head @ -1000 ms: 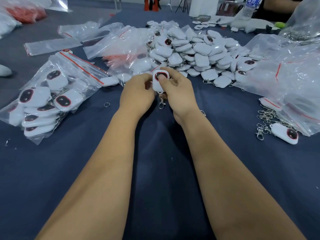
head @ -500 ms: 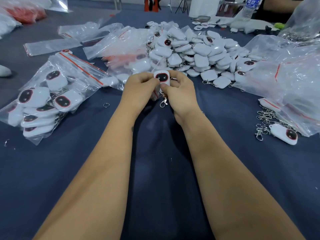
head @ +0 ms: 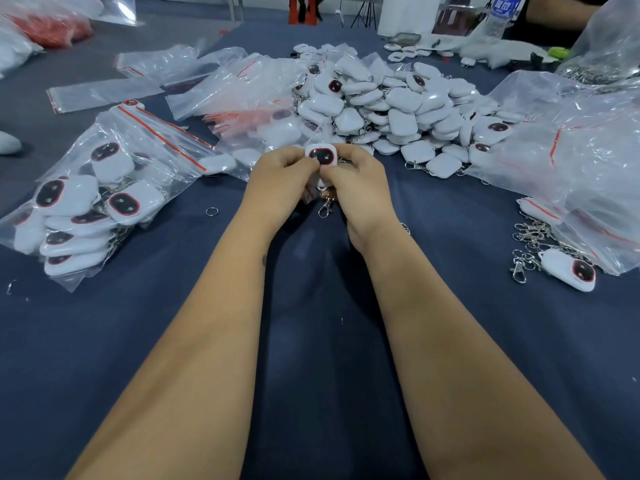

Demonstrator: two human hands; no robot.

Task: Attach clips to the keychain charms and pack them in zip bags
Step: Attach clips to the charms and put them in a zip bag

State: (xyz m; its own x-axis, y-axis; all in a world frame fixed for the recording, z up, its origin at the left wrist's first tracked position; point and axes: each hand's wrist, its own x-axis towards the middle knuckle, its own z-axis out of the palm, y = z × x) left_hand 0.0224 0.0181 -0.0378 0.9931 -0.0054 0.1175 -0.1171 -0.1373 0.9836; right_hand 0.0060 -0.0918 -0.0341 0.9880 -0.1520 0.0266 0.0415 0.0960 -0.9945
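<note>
Both hands meet over the middle of the blue table. My left hand (head: 277, 181) and my right hand (head: 360, 185) pinch one white charm (head: 322, 156) with a dark, red-rimmed face turned up toward me. A silver clip (head: 325, 208) dangles below it between my hands. A small zip bag edge shows under my left fingers. A big pile of white charms (head: 391, 109) lies just beyond my hands. Loose silver clips (head: 530, 237) lie at the right beside a single charm (head: 569, 270).
A filled zip bag (head: 86, 199) with a red strip lies at the left. Empty zip bags (head: 104, 93) lie behind it. Large clear plastic bags (head: 588, 150) crowd the right side. A loose ring (head: 212, 212) sits left of my left hand. A water bottle (head: 500, 13) stands far back.
The charm has turned from edge-on to face up between my fingers. My hands have shifted slightly, and the clip still hangs below.
</note>
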